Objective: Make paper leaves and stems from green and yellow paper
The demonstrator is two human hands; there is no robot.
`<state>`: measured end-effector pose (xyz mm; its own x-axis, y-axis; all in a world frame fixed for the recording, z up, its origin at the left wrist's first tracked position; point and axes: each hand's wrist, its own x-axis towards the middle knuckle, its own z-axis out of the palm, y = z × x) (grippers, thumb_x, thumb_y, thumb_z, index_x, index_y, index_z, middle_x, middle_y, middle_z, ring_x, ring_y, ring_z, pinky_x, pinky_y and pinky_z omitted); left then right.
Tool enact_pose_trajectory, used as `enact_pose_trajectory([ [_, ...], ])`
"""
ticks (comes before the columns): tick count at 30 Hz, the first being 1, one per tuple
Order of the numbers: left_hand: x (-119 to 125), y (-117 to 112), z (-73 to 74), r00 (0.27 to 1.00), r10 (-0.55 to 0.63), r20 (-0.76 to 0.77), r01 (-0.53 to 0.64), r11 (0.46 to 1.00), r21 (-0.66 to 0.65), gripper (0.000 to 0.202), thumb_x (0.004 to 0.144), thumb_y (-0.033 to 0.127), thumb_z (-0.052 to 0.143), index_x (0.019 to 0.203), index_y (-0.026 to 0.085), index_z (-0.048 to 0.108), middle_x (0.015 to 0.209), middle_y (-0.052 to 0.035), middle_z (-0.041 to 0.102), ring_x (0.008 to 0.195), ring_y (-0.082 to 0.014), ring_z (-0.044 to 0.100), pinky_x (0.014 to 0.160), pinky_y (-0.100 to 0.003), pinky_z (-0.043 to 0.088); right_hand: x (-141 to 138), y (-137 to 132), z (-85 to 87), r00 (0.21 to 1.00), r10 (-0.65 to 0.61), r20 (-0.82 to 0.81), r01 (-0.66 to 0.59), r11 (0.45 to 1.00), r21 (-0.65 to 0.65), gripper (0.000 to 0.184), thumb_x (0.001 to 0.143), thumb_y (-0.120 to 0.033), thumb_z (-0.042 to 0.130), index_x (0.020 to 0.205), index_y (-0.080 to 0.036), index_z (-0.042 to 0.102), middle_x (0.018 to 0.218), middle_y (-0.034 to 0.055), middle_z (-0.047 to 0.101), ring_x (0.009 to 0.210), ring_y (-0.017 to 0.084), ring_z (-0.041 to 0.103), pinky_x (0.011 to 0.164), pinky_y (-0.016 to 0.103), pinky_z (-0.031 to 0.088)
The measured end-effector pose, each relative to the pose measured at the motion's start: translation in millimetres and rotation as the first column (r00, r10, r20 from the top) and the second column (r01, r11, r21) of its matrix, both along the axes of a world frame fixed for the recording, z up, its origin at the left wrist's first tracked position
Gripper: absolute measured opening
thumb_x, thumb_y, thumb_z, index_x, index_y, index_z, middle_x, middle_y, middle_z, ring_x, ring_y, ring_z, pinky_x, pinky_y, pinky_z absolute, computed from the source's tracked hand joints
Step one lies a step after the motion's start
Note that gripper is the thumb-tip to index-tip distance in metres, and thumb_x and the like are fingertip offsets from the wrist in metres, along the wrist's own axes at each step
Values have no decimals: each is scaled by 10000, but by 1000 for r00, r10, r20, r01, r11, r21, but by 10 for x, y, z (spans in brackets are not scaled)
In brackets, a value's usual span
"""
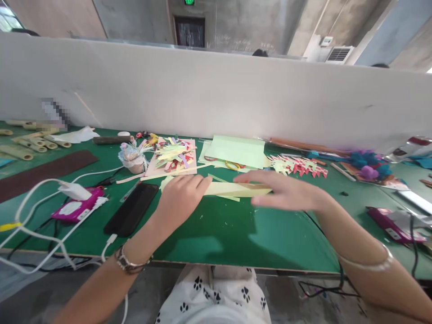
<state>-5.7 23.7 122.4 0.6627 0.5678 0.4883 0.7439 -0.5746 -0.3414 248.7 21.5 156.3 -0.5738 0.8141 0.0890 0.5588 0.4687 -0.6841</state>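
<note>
A pale yellow folded paper strip (232, 189) lies on the green table (216, 234) between my hands. My left hand (180, 198) rests curled, knuckles up, on the strip's left end, fingers pressed down on it. My right hand (283, 191) lies flat over the strip's right end with fingers stretched out toward the left, slightly blurred. Just beyond the strip sits a pink card (173, 157) piled with cut coloured paper pieces.
A black phone (131, 208) lies left of my left hand, with a white charger (74, 191), cables and a magenta pack (76, 206). Light green sheets (238, 150), scissors (232, 164), red-and-yellow paper cuts (299, 165), and purple pom-poms (367, 164) lie behind. A white partition (216, 90) closes the far side.
</note>
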Motion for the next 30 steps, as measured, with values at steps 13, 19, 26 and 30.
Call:
enact_pose_trajectory([
  [13, -101, -797, -434, 967, -255, -22, 252, 964, -83, 278, 856, 51, 346, 1006, 139, 564, 859, -50, 663, 768, -158, 607, 747, -308, 449, -67, -1039, -664, 891, -134, 434, -213, 721, 659, 280, 865, -56, 342, 872, -187, 590, 799, 34, 638, 744, 150, 583, 951, 388, 360],
  [19, -90, -821, -807, 948, -298, -110, 197, 824, -532, 241, 780, 2, 434, 910, 152, 571, 675, -18, 614, 639, -168, 588, 653, -294, 438, 40, -995, -1003, 886, 80, 458, -240, 922, 303, 253, 885, -110, 377, 732, -213, 549, 724, -25, 605, 671, 106, 573, 985, 376, 350],
  [26, -104, -284, -514, 957, -286, 44, 188, 500, -845, 210, 861, 185, 431, 749, 193, 608, 792, 2, 670, 728, -135, 630, 628, -213, 417, 98, -592, -967, 912, 140, 386, -181, 981, 72, 293, 931, -243, 325, 763, -192, 559, 829, 18, 610, 760, 129, 568, 871, 341, 400],
  [30, -74, 123, -558, 946, -292, 139, 257, 419, -871, 194, 826, 212, 454, 839, 187, 646, 1147, -30, 601, 999, -153, 584, 804, -212, 416, 56, -321, -1088, 888, -22, 459, -57, 986, 158, 307, 928, -234, 320, 807, -167, 595, 863, 67, 605, 787, 163, 567, 710, 290, 407],
])
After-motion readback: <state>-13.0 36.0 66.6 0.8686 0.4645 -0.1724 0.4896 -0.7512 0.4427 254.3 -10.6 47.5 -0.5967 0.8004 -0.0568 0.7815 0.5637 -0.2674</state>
